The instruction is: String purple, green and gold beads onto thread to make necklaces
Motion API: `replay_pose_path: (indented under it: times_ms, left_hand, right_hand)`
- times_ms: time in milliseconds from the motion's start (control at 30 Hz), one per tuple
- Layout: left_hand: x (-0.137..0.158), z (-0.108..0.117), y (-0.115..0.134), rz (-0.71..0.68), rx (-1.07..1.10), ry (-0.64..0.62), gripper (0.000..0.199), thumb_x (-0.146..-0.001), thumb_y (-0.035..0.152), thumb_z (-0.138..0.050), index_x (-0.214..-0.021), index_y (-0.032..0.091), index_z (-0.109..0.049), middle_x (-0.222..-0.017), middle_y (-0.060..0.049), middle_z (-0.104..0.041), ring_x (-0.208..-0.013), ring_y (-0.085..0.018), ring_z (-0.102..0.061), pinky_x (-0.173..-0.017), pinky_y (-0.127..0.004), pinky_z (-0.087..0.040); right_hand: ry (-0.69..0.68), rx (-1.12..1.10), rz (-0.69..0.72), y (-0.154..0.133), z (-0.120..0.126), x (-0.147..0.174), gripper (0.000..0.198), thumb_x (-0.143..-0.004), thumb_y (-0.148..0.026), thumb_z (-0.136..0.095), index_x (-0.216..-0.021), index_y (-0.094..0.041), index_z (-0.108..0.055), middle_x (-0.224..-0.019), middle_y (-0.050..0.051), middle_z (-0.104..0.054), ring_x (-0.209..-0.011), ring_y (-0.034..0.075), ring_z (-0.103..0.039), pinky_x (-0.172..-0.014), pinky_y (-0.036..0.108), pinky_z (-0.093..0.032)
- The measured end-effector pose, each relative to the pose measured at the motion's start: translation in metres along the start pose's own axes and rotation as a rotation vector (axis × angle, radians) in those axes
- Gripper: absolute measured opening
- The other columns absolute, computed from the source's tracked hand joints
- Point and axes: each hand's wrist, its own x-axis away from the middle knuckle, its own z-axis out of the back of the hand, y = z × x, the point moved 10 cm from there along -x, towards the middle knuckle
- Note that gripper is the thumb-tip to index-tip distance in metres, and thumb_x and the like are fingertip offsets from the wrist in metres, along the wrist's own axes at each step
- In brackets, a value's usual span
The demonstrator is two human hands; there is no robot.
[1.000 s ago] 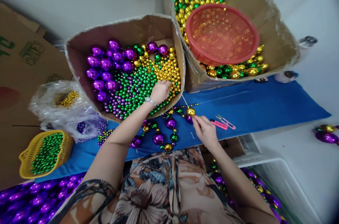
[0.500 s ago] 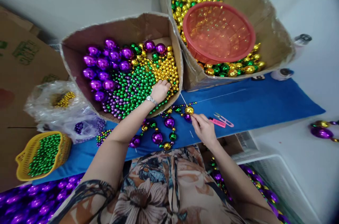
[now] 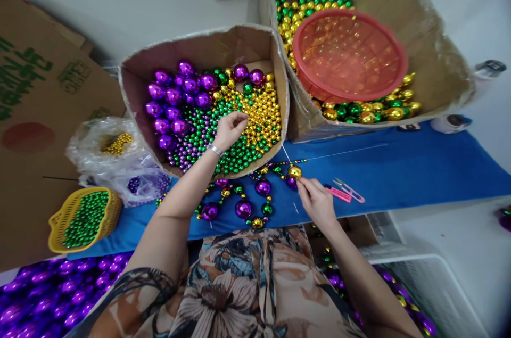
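My left hand (image 3: 230, 129), with a watch on its wrist, is over the small green and gold beads (image 3: 261, 114) in the nearer cardboard box. Its fingers are curled together; whatever lies between them is too small to tell. Over the blue cloth, my right hand (image 3: 317, 202) pinches a large gold bead (image 3: 294, 172) from its lower right side. A purple bead (image 3: 291, 183) sits just under it, partly hidden by the fingers. From the gold bead a thin pale needle-like rod (image 3: 286, 154) points up toward the box. A bead garland (image 3: 243, 208) of purple, green and gold lies between my arms.
A red basket (image 3: 351, 96) rests on beads in the taller box (image 3: 435, 56) behind. Thread snips (image 3: 349, 190) and a pink object (image 3: 340, 194) lie right of my right hand. At left stand a yellow basket (image 3: 114, 215) of green beads and plastic bags (image 3: 96, 138).
The view has shifted, so everything sits further right. Inside the box my left hand has moved left, from the gold beads toward the green ones. My right hand keeps its grip on the gold bead.
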Motion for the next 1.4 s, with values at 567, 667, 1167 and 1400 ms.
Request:
replay_pose_path:
  times_ms: [567, 667, 1167, 1400]
  left_hand:
    - [0.061, 0.1, -0.015, 0.107, -0.984, -0.354, 0.025, -0.083, 0.024, -0.052, -0.099, 0.016, -0.07, -0.092, -0.009, -0.073, -0.082, -0.024, -0.067, -0.074, -0.033, -0.049]
    - [0.081, 0.107, -0.028, 0.171, -1.097, -0.4, 0.025, -0.084, 0.022, -0.051, -0.101, 0.016, -0.069, -0.096, -0.011, -0.072, -0.087, -0.026, -0.067, -0.075, -0.034, -0.049]
    - [0.145, 0.11, -0.038, 0.182, -1.156, -0.705, 0.025, -0.084, 0.029, -0.057, -0.104, 0.021, -0.067, -0.104, -0.008, -0.069, -0.09, -0.023, -0.066, -0.076, -0.029, -0.047]
    - [0.151, 0.098, -0.032, 0.164, -1.254, -0.683, 0.025, -0.086, 0.019, -0.046, -0.1, 0.02, -0.067, -0.096, -0.011, -0.068, -0.091, -0.027, -0.063, -0.066, -0.03, -0.046]
  right_hand:
    - [-0.019, 0.026, 0.082, -0.009, -0.004, 0.002, 0.016, -0.094, -0.023, -0.054, -0.1, -0.016, -0.067, -0.081, 0.004, -0.068, -0.07, 0.012, -0.064, -0.069, 0.021, -0.049]
    - [-0.021, 0.023, 0.091, -0.011, -0.006, 0.001, 0.016, -0.094, -0.022, -0.054, -0.1, -0.015, -0.067, -0.081, 0.004, -0.068, -0.071, 0.012, -0.065, -0.07, 0.021, -0.049]
    - [-0.042, -0.001, 0.089, -0.014, -0.01, 0.005, 0.018, -0.094, -0.025, -0.053, -0.102, -0.018, -0.068, -0.085, 0.007, -0.071, -0.075, 0.016, -0.068, -0.072, 0.025, -0.052]
    - [-0.063, -0.001, 0.084, -0.018, -0.014, 0.006, 0.019, -0.095, -0.026, -0.052, -0.1, -0.018, -0.068, -0.081, 0.006, -0.069, -0.071, 0.015, -0.066, -0.068, 0.024, -0.05]
